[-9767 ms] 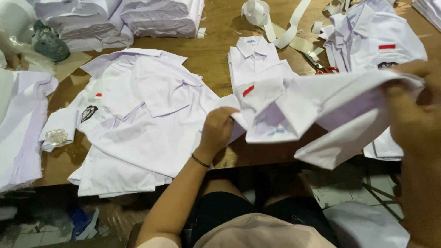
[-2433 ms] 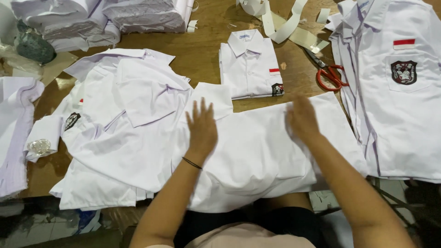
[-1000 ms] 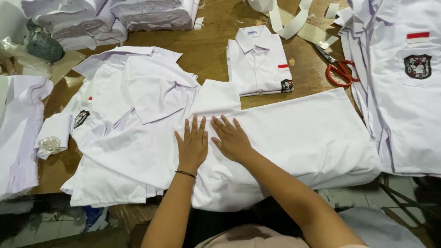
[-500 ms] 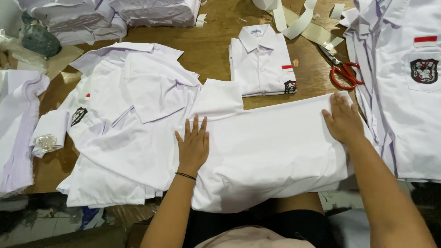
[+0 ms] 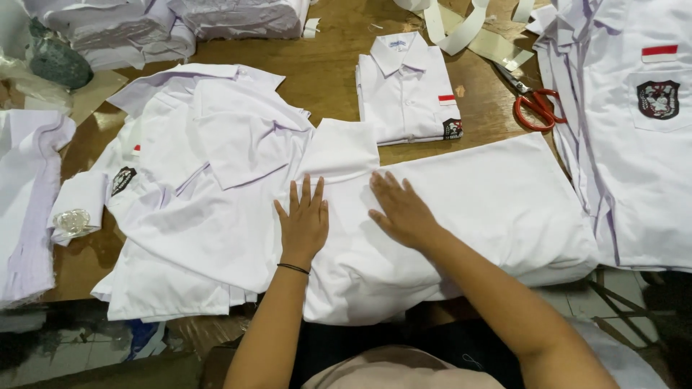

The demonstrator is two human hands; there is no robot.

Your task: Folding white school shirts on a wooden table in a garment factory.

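A white shirt lies spread face down across the near edge of the wooden table. My left hand rests flat on its left part, fingers apart, a thin black band on the wrist. Just right of it, my right hand presses flat on the shirt's middle. Neither hand holds anything. One sleeve of the shirt sticks out toward the far side, above my hands.
A loose pile of white shirts lies at the left. A neatly folded shirt sits behind. Red-handled scissors lie at the right beside more badged shirts. Folded stacks and white strips are at the back.
My right hand has slid from the shirt's right end back to its middle, beside my left hand. The left hand has stayed in place on the cloth.
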